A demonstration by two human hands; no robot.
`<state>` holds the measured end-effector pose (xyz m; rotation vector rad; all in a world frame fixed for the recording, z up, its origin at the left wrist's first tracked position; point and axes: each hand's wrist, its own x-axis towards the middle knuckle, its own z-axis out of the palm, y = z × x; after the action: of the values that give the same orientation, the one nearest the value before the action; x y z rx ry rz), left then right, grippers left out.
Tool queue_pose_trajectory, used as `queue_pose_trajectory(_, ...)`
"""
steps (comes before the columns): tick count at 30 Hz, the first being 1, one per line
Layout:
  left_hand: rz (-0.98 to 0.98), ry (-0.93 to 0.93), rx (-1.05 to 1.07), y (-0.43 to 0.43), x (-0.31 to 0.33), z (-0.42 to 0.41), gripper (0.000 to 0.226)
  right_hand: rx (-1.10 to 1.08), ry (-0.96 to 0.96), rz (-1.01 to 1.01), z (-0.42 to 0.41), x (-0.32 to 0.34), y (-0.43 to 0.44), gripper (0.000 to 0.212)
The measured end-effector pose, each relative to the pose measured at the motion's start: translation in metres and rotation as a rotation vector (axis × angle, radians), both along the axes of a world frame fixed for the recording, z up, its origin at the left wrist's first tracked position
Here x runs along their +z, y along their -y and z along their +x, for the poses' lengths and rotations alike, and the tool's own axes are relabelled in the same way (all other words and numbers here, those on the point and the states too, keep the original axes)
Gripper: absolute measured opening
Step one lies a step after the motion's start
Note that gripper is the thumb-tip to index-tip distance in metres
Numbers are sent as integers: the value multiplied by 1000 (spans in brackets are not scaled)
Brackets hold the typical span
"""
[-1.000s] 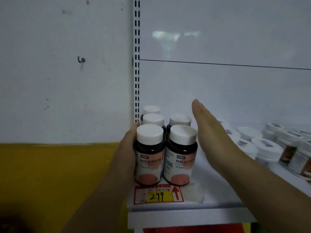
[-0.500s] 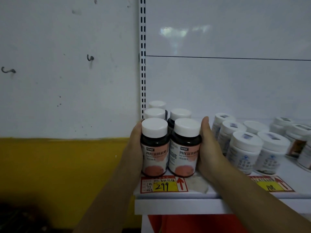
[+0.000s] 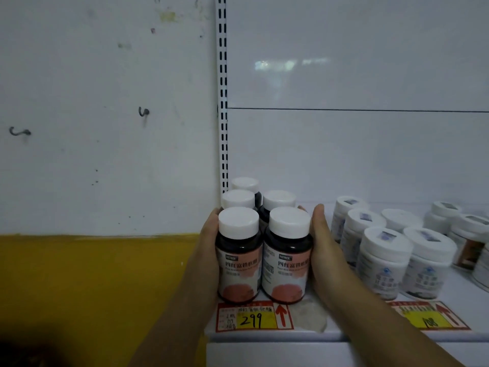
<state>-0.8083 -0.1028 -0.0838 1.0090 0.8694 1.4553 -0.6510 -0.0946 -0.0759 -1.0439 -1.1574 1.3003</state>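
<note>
Several dark bottles with white caps and pink-and-white labels stand in two rows at the left end of a white shelf (image 3: pixel 264 337). My left hand (image 3: pixel 209 242) cups the left side of the front left bottle (image 3: pixel 238 260). Its fingers are hidden behind the bottle. My right hand (image 3: pixel 324 250) cups the right side of the front right bottle (image 3: pixel 287 260), thumb up, with fingertips showing behind its cap. Both front bottles stand upright, side by side, squeezed between my hands. More of these bottles (image 3: pixel 277 200) stand behind them.
Several white jars (image 3: pixel 381 258) stand close to the right of my right hand. A red-and-yellow price tag marked 299 (image 3: pixel 251 317) lies in front of the bottles, and another tag (image 3: pixel 426 317) to the right. A slotted upright (image 3: pixel 223 102) and a white-and-yellow wall lie left.
My right hand, which hovered flat beside the bottles a second ago, has closed in against the front right bottle. The camera has shifted, bringing the white jars into view.
</note>
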Motion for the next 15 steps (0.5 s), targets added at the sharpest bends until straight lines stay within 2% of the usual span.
queue_pose_trajectory(3, -65, -1, -81, -4, 0, -7, 54, -157, 228, 124, 4, 22, 5, 81)
queue_pose_trajectory(5, -91, -9, -76, -11, 2, -10, 51, -207, 347, 287, 1, 54, 3, 60)
queue_pose_trajectory(7, -112, -29, -64, -21, 6, -12, 45, -110, 468, 355, -6, 86, -13, 46)
queue_pose_trajectory(9, -136, -43, -67, -31, 14, -11, 41, -21, 689, 284, -18, 105, -45, 45)
queue_pose_trajectory(12, -130, -92, -57, -44, 18, -11, 35, 107, 1067, 68, -31, 109, -91, 56)
queue_pose_trajectory(15, -159, -50, -81, -50, 16, -11, 35, 230, 1154, -38, -33, 102, -115, 54)
